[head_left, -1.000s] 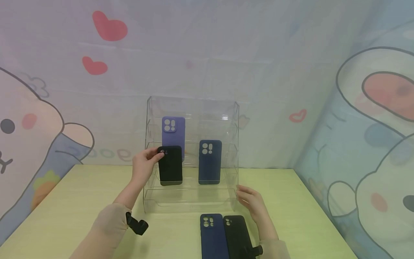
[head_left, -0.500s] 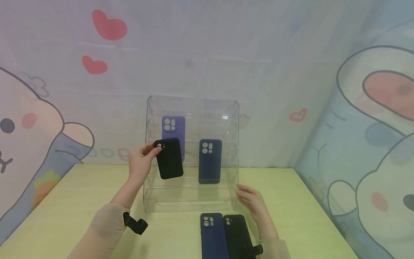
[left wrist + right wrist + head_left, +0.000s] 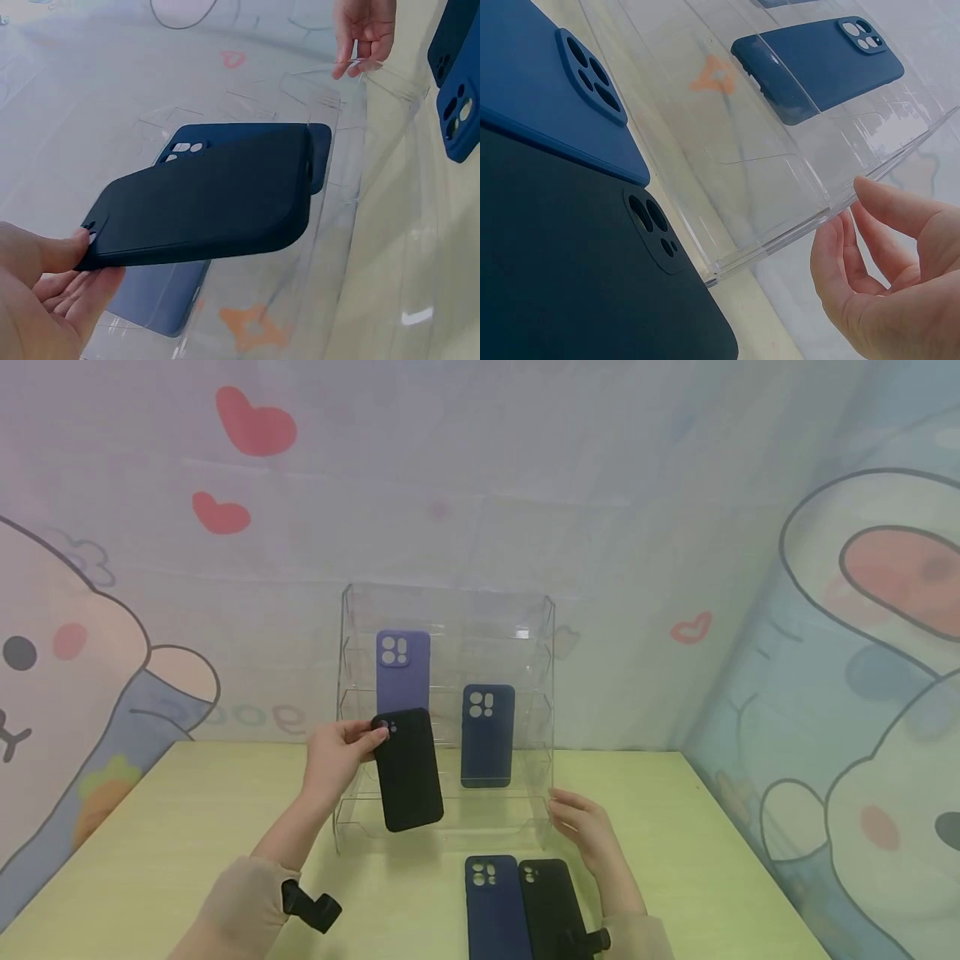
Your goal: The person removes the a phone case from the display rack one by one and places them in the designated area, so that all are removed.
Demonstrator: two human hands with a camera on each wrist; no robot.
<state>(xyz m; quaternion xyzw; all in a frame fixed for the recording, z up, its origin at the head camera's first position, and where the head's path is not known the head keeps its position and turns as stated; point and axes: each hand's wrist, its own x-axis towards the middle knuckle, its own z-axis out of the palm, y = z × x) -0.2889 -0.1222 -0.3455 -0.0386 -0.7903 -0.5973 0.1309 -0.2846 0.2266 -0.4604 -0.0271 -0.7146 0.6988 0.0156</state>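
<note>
A black phone case (image 3: 408, 770) is pinched at its camera corner by the left hand (image 3: 335, 758), the body hanging tilted below the grip, in front of the clear tiered stand (image 3: 534, 635). The stand's lower right corner is touched by the right hand (image 3: 581, 827), fingers relaxed and holding nothing. Placement appears to be in hand; next, the case's bottom edge would need lowering squarely onto a free ledge beside the grip.

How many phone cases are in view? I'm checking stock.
5: a purple case and a navy case on the clear rack, a black case in the left hand, and a blue case and dark case on the table.
</note>
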